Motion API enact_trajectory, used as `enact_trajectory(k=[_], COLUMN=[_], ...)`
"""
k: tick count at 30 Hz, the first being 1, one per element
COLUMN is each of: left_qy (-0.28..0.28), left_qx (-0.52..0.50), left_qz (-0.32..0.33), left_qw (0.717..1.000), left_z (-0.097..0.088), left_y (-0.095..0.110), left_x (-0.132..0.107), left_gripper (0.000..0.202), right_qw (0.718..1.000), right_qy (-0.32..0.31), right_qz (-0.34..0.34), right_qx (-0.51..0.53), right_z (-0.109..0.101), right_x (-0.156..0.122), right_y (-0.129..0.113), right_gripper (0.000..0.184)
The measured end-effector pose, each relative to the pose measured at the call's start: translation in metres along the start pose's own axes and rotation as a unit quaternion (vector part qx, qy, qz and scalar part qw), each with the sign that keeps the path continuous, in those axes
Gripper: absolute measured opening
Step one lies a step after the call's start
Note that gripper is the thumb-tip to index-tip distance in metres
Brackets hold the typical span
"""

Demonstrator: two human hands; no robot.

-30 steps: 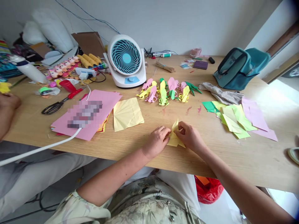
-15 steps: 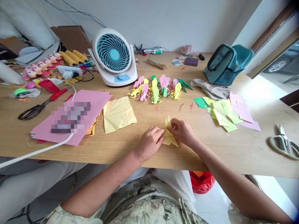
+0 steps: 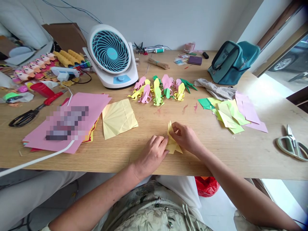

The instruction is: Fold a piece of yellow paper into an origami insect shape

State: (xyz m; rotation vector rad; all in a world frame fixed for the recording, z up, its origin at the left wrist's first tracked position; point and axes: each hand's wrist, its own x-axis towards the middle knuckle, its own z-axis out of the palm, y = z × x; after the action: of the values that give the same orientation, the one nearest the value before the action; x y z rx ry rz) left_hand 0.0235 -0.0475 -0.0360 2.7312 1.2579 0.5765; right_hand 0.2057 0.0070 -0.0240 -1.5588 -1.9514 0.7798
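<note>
A small folded yellow paper [image 3: 172,144] lies on the wooden table [image 3: 149,157] near its front edge, one flap standing up. My left hand [image 3: 151,154] pinches its left side with fingers closed. My right hand [image 3: 185,137] grips its upper right part, fingers curled on the paper. A creased yellow sheet [image 3: 119,118] lies flat to the left. Beyond my hands is a row of several folded paper figures [image 3: 158,89] in pink, yellow and green.
A white and teal desk fan [image 3: 110,57] stands at the back. A pink paper stack [image 3: 69,120] and black scissors [image 3: 31,112] lie left. Green, yellow and pink sheets [image 3: 231,112], grey-green scissors [image 3: 292,146] and a teal bag [image 3: 231,62] are on the right.
The view has swung right and slightly closer; the scissors on the right came into view. My hands stay on the yellow paper, shifting their fingers a little along its folds.
</note>
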Motion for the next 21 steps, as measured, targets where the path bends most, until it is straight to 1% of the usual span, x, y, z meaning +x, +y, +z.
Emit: enact_trajectory(k=[4, 8, 12, 16, 21], left_qy=[-0.004, -0.004, -0.019, -0.025, -0.034], left_qx=[0.029, 0.041, 0.052, 0.046, 0.05], left_qz=[0.001, 0.004, 0.013, 0.009, 0.011], left_qw=[1.0, 0.999, 0.998, 0.999, 0.998], left_z=[0.001, 0.003, 0.001, -0.001, -0.002], left_y=[0.001, 0.001, 0.002, 0.003, 0.004], left_x=[0.0, 0.001, 0.001, 0.002, 0.003], left_gripper=[0.047, 0.051, 0.05, 0.05, 0.052], right_qw=[1.0, 0.998, 0.993, 0.982, 0.974], right_qy=[0.019, 0.03, 0.026, 0.025, 0.027], right_qz=[0.007, 0.001, 0.0, 0.006, 0.01], right_qx=[0.021, 0.058, 0.115, 0.187, 0.226], right_z=[0.003, 0.005, 0.003, 0.001, 0.003], right_x=[0.001, 0.003, 0.004, 0.007, 0.01], right_y=[0.002, 0.005, 0.007, 0.011, 0.016], right_gripper=[0.016, 0.01, 0.014, 0.019, 0.018])
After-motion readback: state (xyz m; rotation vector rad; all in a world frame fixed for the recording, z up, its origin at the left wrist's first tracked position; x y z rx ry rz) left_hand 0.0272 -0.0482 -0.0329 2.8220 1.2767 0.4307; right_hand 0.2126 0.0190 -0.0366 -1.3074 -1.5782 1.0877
